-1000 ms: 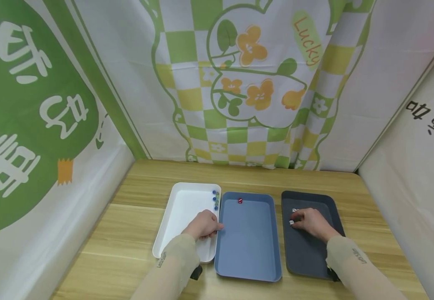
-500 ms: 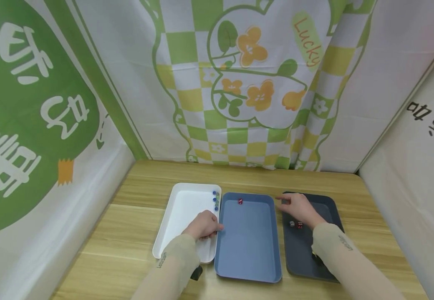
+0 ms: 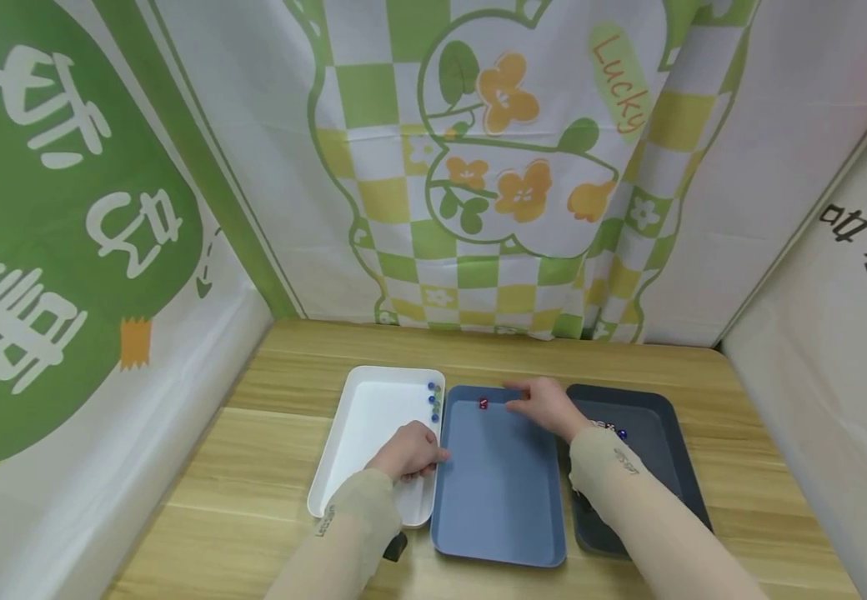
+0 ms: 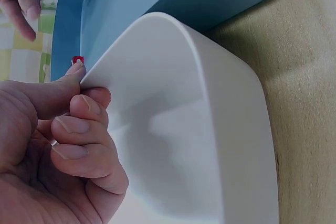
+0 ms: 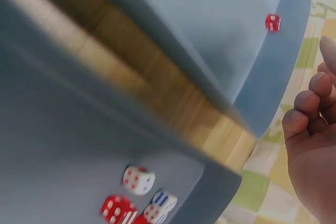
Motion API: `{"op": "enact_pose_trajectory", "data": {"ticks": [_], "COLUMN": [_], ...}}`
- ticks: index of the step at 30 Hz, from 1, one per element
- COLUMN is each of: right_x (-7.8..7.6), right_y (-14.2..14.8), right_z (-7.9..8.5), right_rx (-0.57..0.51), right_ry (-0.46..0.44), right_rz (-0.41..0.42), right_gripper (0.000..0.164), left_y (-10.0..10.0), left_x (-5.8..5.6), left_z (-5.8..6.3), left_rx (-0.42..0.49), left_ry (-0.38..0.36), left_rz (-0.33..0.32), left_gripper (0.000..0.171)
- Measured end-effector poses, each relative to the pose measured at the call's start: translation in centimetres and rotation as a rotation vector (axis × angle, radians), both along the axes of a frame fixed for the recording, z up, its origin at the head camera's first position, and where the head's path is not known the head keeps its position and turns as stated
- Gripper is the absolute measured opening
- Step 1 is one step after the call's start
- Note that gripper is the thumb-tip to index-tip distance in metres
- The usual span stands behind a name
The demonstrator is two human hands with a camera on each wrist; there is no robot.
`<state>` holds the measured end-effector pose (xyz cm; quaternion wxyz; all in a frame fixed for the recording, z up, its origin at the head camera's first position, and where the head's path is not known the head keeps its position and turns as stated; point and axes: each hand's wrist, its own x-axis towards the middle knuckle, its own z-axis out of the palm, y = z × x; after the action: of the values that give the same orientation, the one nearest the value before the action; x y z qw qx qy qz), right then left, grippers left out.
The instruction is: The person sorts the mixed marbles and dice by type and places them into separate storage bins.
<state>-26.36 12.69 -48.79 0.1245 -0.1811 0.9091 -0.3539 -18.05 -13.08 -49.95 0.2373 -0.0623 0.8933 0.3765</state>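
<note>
My left hand (image 3: 408, 451) pinches the inner side rim of the white tray (image 4: 244, 108), thumb outside and other fingers curled inside. My right hand (image 3: 546, 404) is over the far right corner of the blue tray (image 3: 497, 500), thumb and index reaching left. In the right wrist view its fingertips are partly cut off, and I cannot tell whether it holds anything. A red die (image 5: 273, 22) lies in the blue tray near its far edge. Beneath the right sleeve, the dark grey tray (image 3: 674, 467) holds white dice (image 5: 138, 180) and red dice (image 5: 118, 208).
Small blue beads (image 3: 432, 399) and green ones line the far right side of the white tray. A blue bead (image 3: 622, 434) shows among the dice in the dark tray. The three trays stand side by side on a wooden table (image 3: 306, 367), with a printed curtain (image 3: 478, 275) behind.
My right hand has risen from the dice in the dark tray and moved left over the blue tray. More dice there are uncovered. The left hand stays on the white tray's rim.
</note>
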Motion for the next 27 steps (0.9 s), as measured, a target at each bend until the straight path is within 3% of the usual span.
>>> {"op": "enact_pose_trajectory", "data": {"ticks": [10, 20, 27], "right_x": [-0.4, -0.1, -0.2], "right_y": [-2.3, -2.8, -3.5], "right_z": [-1.2, -2.2, -2.7], "right_rx": [0.015, 0.113, 0.159], "right_ry": [-0.039, -0.087, -0.1], "right_rz": [0.01, -0.017, 0.011], "right_gripper": [0.042, 0.046, 0.049], "left_y": [0.0, 0.1, 0.0], "left_x": [-0.2, -0.1, 0.0], "left_z": [0.0, 0.0, 0.2], "left_rx": [0.002, -0.001, 0.005], "left_ry": [-0.016, -0.015, -0.018], "left_rz": [0.001, 0.004, 0.006], "left_gripper": [0.036, 0.036, 0.037]}}
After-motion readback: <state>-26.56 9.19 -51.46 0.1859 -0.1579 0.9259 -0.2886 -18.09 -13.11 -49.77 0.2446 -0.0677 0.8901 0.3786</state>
